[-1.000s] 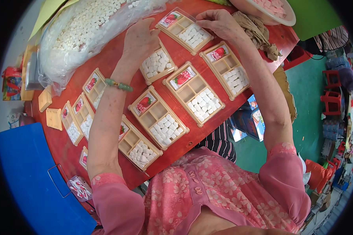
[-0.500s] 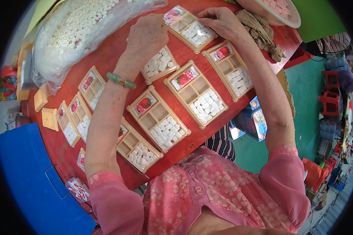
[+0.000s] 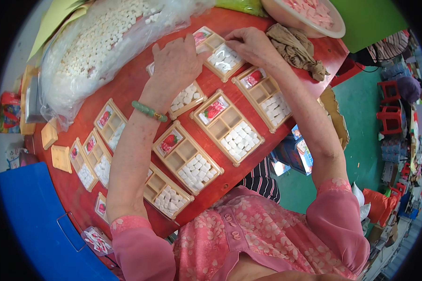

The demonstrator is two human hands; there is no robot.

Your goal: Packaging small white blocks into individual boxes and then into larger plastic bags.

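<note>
At the far side of the table, a beige compartment tray (image 3: 213,43) holds a red fruit picture card and small white cubes with a glossy clear film over them. My right hand (image 3: 254,46) is at this tray's right side, its fingers curled together; what they pinch is too small to make out. My left hand (image 3: 177,61), below which a green bead bracelet (image 3: 149,110) circles the wrist, hovers left of the tray with fingertips hidden. It partly covers another tray (image 3: 188,111) of white cubes. Similar trays, such as one in the middle (image 3: 227,117), lie nearer me.
A large clear bag of white cubes (image 3: 98,51) lies at the far left. A bowl of pink pieces (image 3: 335,30) and a crumpled brown cloth (image 3: 293,47) are at the far right. Two small beige pieces (image 3: 61,158) sit near the left edge, by a blue panel (image 3: 33,210).
The view has shifted, so the table sits lower and slightly left. My left hand's fingers look more spread than before. My right hand stays at the far tray's right side.
</note>
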